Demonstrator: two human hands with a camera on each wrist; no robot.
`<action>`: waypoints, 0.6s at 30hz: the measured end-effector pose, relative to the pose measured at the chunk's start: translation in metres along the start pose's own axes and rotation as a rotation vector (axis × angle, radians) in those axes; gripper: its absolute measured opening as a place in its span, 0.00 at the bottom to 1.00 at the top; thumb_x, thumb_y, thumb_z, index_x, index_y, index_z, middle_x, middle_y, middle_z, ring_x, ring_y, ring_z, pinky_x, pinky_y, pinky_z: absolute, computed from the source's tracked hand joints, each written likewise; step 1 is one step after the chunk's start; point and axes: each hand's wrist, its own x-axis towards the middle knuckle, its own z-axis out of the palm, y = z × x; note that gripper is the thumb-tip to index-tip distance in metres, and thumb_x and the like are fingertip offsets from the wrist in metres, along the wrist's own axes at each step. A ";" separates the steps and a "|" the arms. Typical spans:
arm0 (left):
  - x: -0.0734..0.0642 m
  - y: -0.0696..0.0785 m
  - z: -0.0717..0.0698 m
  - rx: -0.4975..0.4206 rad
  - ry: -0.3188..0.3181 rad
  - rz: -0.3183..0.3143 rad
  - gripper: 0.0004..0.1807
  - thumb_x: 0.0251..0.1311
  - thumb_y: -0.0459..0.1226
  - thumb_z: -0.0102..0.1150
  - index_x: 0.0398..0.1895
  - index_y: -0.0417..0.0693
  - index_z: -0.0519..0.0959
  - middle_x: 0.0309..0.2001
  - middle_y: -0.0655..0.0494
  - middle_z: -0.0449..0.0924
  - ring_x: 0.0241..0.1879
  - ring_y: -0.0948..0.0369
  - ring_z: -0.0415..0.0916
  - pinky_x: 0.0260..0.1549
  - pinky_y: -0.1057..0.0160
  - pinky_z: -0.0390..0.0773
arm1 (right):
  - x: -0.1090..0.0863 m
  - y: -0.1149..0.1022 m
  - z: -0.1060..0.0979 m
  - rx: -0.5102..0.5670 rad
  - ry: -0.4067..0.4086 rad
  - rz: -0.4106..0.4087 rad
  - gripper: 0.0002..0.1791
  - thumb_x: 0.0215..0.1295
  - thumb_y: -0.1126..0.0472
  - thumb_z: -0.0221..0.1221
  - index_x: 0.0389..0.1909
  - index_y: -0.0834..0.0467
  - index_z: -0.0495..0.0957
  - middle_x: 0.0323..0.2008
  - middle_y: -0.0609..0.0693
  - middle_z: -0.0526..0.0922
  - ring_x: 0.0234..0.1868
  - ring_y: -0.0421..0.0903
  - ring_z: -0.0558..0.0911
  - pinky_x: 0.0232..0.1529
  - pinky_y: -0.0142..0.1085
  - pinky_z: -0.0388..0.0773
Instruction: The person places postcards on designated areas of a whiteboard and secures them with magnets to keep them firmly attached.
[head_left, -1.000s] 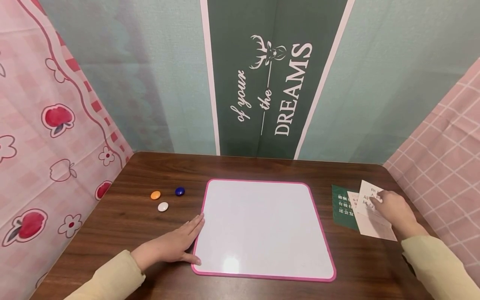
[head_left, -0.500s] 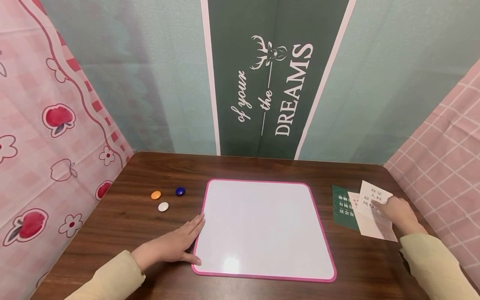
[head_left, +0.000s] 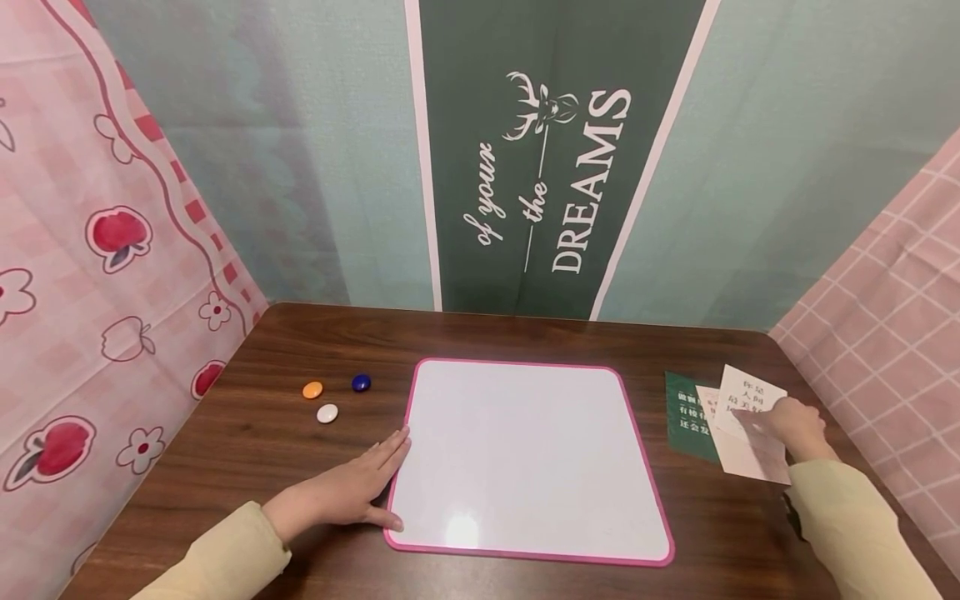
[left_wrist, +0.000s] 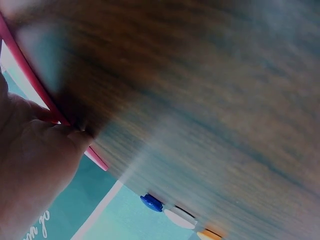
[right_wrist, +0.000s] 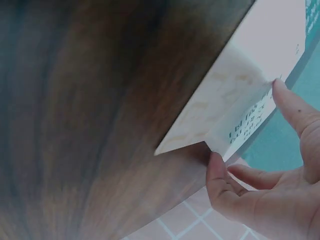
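Note:
A whiteboard [head_left: 525, 458] with a pink frame lies flat on the brown table. My left hand [head_left: 356, 483] rests along its left edge, fingers straight and thumb spread apart toward the near corner. On the right, my right hand [head_left: 795, 425] holds a small white card [head_left: 753, 392] with printed characters, thumb at one edge and fingertips at another, as the right wrist view shows. Under that card lies a pale pink card [head_left: 750, 458], partly covered. A dark green card [head_left: 686, 417] sticks out to the left of both.
Left of the board sit three round magnets: an orange magnet [head_left: 312, 390], a white magnet [head_left: 327, 413] and a blue magnet [head_left: 362, 382]. Behind the table hangs a green and teal cloth [head_left: 360, 167]. Pink cloths stand at both sides.
My right hand has shifted slightly left and its fingers have changed place on the white card, baring more of the print. The card has tilted a little. My left hand stays put.

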 end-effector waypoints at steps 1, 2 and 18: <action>0.000 0.000 0.000 -0.001 0.000 0.001 0.59 0.58 0.60 0.64 0.78 0.28 0.50 0.80 0.31 0.41 0.78 0.37 0.48 0.73 0.40 0.60 | 0.000 -0.002 0.000 0.012 -0.011 0.022 0.48 0.65 0.44 0.60 0.54 0.91 0.62 0.51 0.86 0.68 0.56 0.83 0.68 0.59 0.68 0.69; 0.000 0.000 0.000 -0.003 0.001 0.001 0.59 0.58 0.60 0.64 0.78 0.28 0.50 0.80 0.31 0.41 0.78 0.37 0.48 0.73 0.40 0.60 | 0.000 -0.003 0.000 0.028 -0.022 0.041 0.49 0.65 0.45 0.61 0.56 0.91 0.60 0.53 0.87 0.65 0.59 0.85 0.65 0.62 0.69 0.67; 0.000 0.000 0.000 -0.025 0.007 0.004 0.59 0.59 0.60 0.64 0.78 0.28 0.49 0.80 0.31 0.41 0.78 0.36 0.47 0.73 0.39 0.59 | -0.002 -0.008 0.001 0.180 0.025 0.176 0.49 0.61 0.52 0.66 0.62 0.89 0.54 0.53 0.84 0.63 0.57 0.79 0.65 0.63 0.68 0.67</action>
